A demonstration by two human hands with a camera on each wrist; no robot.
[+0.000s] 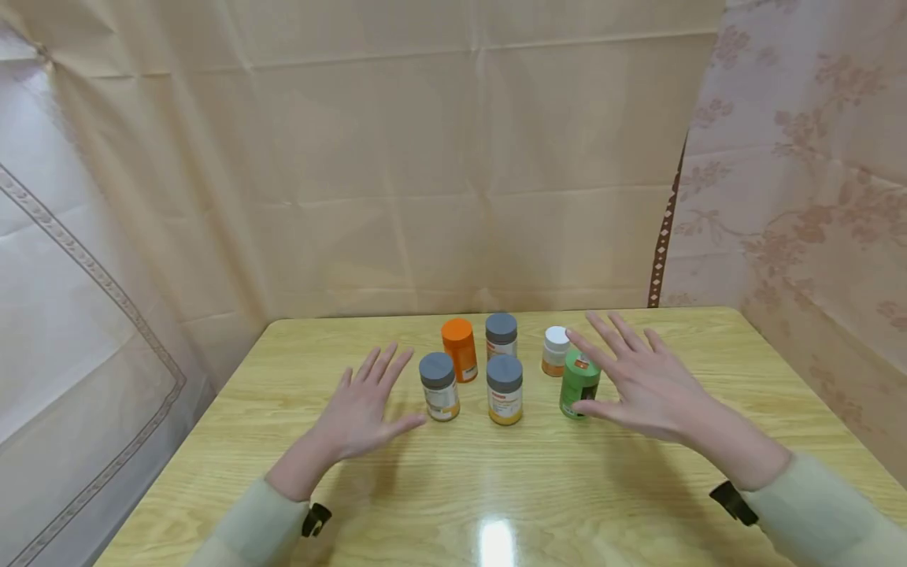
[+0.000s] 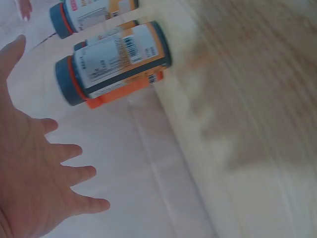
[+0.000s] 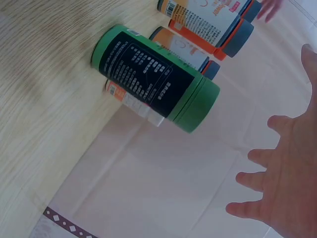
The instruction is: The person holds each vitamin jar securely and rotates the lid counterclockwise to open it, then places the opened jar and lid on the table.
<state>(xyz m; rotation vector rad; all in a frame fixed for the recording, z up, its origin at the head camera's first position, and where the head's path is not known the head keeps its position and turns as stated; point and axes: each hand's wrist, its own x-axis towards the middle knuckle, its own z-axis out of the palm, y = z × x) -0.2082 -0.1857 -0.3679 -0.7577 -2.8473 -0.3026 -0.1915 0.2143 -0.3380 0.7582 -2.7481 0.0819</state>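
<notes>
My left hand [image 1: 359, 416] hovers above the table with its fingers spread, left of a grey-lidded bottle [image 1: 439, 387]. Spread in the same way, my right hand [image 1: 648, 386] is beside a green bottle [image 1: 579, 386] and partly overlaps it in the head view. Neither hand holds anything. A second grey-lidded bottle [image 1: 505, 391] stands in the front middle. Behind it are a third one [image 1: 501, 332], partly hidden, and an orange bottle [image 1: 460, 351]. A small white-capped bottle [image 1: 555, 351] stands behind the green one. All the bottles are upright.
The bottles stand on a light wooden table [image 1: 439, 488], towards its far edge. A beige cloth [image 1: 453, 173] hangs behind the table, with a flowered cloth [image 1: 801, 173] at the right and a white one [image 1: 78, 315] at the left.
</notes>
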